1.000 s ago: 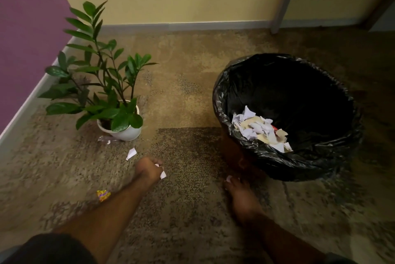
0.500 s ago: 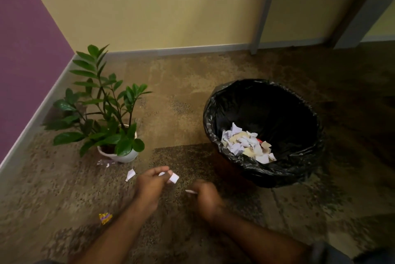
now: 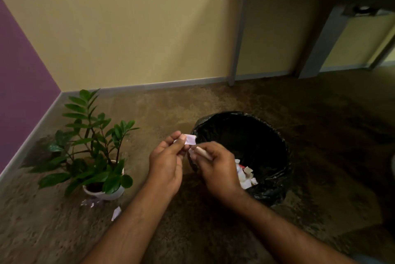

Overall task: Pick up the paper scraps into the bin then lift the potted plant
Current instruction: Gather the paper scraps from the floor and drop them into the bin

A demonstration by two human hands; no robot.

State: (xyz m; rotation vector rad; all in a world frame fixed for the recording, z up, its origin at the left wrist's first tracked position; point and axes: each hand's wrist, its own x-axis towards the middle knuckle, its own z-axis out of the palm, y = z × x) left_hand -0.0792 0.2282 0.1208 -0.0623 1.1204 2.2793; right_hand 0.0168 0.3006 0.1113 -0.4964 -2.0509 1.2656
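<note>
Left hand (image 3: 165,163): thumb and forefinger pinched on a small pale paper scrap (image 3: 190,139), beside the bin rim.
Right hand (image 3: 215,167): fingers closed on a rolled whitish paper piece (image 3: 203,153).
Black-lined round bin (image 3: 275,135): holds torn paper (image 3: 245,175).
Green potted plant in white pot (image 3: 102,192): on carpet, left; loose white scrap (image 3: 116,213) near it.

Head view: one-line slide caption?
Left hand and right hand carry paper scraps toward black-lined bin; potted plant untouched.
</note>
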